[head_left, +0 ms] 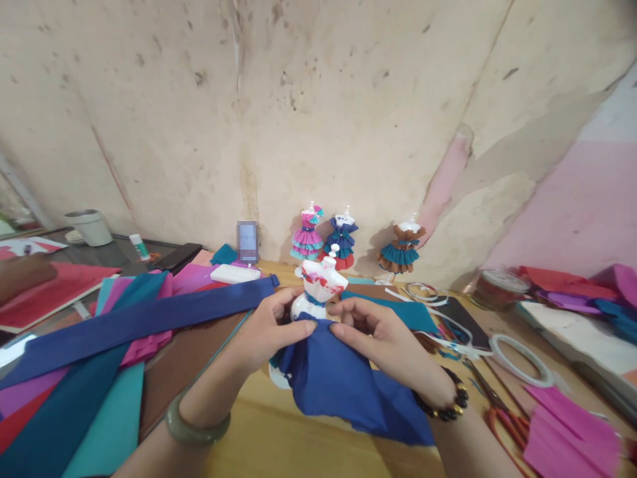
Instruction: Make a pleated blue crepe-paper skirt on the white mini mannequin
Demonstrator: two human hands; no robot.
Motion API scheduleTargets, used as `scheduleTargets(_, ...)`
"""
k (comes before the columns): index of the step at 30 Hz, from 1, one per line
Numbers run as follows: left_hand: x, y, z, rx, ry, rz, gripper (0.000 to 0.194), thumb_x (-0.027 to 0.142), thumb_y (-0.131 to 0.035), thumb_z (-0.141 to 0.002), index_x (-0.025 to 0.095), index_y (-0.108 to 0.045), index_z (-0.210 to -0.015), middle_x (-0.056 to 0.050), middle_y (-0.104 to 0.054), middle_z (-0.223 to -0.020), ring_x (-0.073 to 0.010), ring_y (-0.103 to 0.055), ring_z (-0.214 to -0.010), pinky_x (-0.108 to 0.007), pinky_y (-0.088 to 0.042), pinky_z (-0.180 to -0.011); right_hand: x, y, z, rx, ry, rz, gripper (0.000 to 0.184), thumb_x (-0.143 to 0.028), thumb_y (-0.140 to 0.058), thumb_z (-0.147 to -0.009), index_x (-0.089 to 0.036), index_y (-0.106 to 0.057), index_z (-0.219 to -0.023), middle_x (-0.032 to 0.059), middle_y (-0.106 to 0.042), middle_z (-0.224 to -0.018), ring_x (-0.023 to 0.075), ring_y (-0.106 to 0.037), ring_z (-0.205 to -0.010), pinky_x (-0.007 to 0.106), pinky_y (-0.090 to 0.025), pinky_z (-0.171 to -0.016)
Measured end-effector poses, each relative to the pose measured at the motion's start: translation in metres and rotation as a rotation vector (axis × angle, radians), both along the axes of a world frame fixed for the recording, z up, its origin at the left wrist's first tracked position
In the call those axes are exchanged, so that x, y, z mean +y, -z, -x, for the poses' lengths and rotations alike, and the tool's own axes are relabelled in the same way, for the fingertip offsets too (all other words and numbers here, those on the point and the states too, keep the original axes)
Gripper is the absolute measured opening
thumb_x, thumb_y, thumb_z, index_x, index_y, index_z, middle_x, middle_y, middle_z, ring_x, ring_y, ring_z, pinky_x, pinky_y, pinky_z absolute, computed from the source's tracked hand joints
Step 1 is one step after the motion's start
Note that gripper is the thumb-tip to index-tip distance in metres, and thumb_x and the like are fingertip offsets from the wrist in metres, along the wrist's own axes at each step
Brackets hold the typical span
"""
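Observation:
A small white dress-form mannequin (324, 273) with pink and red smears on its bust stands upright in front of me, a dark blue band round its waist. Against its lower body a wide piece of blue crepe paper (338, 382) hangs gathered, its free end trailing to the right over the table. My left hand (279, 325) has its thumb pressed on the paper's top edge, with its fingers behind the figure. Close beside that thumb, my right hand (373, 328) pinches the same edge, its other fingers curled. The mannequin's base is mostly covered by the paper.
Three dressed mannequins, one in a pink dress (306, 236), stand by the wall. Blue and teal strips (149, 318) overlap at left, near another person's hand (30, 279). Scissors (497, 405), a white tape roll (521, 358) and pink paper (572, 431) lie right.

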State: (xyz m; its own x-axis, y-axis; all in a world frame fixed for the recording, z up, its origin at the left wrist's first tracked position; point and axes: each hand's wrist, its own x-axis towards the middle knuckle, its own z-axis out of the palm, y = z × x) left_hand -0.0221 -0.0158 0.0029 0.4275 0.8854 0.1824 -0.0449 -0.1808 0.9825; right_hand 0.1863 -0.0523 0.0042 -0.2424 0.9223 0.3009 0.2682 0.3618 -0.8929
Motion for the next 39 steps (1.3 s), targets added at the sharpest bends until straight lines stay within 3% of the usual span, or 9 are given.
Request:
scheduleTargets(4,-0.001,-0.005,0.002,-0.015,0.002,-0.024,0.039,0.029,-0.079,-0.070,0.017,-0.071,-0.106,-0.004,-0.072,-0.093,-0.0197,-0.064,-0.085,-0.028,-0.049,-0.078,-0.006,-0.006,0.002,-0.018,0.006,-0.041,0.020,-0.040,-0.068,-0.085,-0.021,-0.064,-0.078,-0.0031,-0.061,-0.067,0.0122,-0.054,-0.060,0.024,-0.042,-0.055)
scheduleTargets(8,0.001,-0.005,0.007,-0.020,0.025,-0.098,0.040,0.027,-0.082,-0.068,0.015,-0.072,-0.105,-0.004,-0.070,-0.090,-0.0180,-0.062,-0.081,-0.026,-0.049,-0.076,-0.016,-0.011,0.005,-0.098,0.039,-0.122,0.017,-0.033,-0.072,-0.082,-0.022,-0.062,-0.074,-0.0031,-0.063,-0.069,0.0128,-0.056,-0.063,0.025,-0.042,-0.059)
scheduleTargets(13,0.008,0.005,0.017,-0.067,0.106,-0.172,0.039,0.033,-0.084,-0.072,0.014,-0.071,-0.105,-0.004,-0.068,-0.083,-0.0154,-0.059,-0.075,-0.024,-0.048,-0.070,-0.028,-0.015,0.011,-0.221,0.027,-0.173,0.014,-0.024,-0.071,-0.082,-0.022,-0.059,-0.076,-0.0050,-0.060,-0.069,0.0115,-0.053,-0.064,0.024,-0.040,-0.059)
scheduleTargets(19,0.008,0.004,0.019,-0.073,0.164,-0.227,0.038,0.035,-0.081,-0.078,0.019,-0.073,-0.111,-0.004,-0.071,-0.093,-0.0157,-0.061,-0.080,-0.023,-0.048,-0.074,-0.028,-0.015,0.010,-0.252,0.073,-0.133,0.017,-0.033,-0.074,-0.083,-0.025,-0.064,-0.095,-0.0060,-0.062,-0.072,0.0122,-0.055,-0.064,0.024,-0.040,-0.059)
scheduleTargets(25,0.004,-0.001,0.013,0.007,0.132,-0.268,0.031,0.035,-0.077,-0.082,0.015,-0.073,-0.105,-0.007,-0.071,-0.104,-0.0227,-0.064,-0.097,-0.028,-0.049,-0.086,-0.022,-0.015,0.007,-0.198,0.020,-0.145,0.012,-0.032,-0.069,-0.089,-0.024,-0.067,-0.081,-0.0047,-0.070,-0.077,0.0125,-0.062,-0.072,0.023,-0.045,-0.068)
scheduleTargets(28,0.004,0.001,0.010,0.015,0.092,-0.250,0.038,0.038,-0.077,-0.081,0.013,-0.071,-0.108,-0.009,-0.072,-0.106,-0.0251,-0.065,-0.099,-0.032,-0.050,-0.090,-0.021,-0.012,0.008,-0.186,0.032,-0.151,0.011,-0.031,-0.071,-0.088,-0.024,-0.068,-0.081,-0.0052,-0.071,-0.076,0.0123,-0.063,-0.071,0.023,-0.045,-0.066)
scheduleTargets(30,0.003,0.003,0.009,-0.005,0.094,-0.230,0.049,0.038,-0.077,-0.080,0.013,-0.067,-0.121,-0.010,-0.072,-0.109,-0.0257,-0.065,-0.101,-0.033,-0.050,-0.092,-0.020,-0.011,0.009,-0.180,0.039,-0.152,0.008,-0.030,-0.072,-0.086,-0.024,-0.068,-0.081,-0.0054,-0.071,-0.076,0.0123,-0.063,-0.071,0.023,-0.045,-0.066)
scheduleTargets(35,0.002,0.007,0.008,-0.068,0.110,-0.215,0.085,0.034,-0.079,-0.080,0.017,-0.038,-0.153,-0.005,-0.073,-0.095,-0.0203,-0.067,-0.090,-0.030,-0.052,-0.086,-0.020,-0.009,0.009,-0.158,0.051,-0.126,0.006,-0.028,-0.075,-0.082,-0.025,-0.070,-0.085,-0.0058,-0.072,-0.078,0.0124,-0.064,-0.071,0.022,-0.046,-0.065)
scheduleTargets(39,0.002,0.006,0.006,-0.061,0.093,-0.209,0.086,0.034,-0.077,-0.082,0.014,-0.035,-0.154,-0.008,-0.074,-0.099,-0.0214,-0.069,-0.091,-0.030,-0.052,-0.084,-0.020,-0.009,0.010,-0.182,0.062,-0.050,0.012,-0.027,-0.077,-0.078,-0.025,-0.069,-0.087,-0.0053,-0.071,-0.079,0.0132,-0.064,-0.070,0.022,-0.046,-0.063)
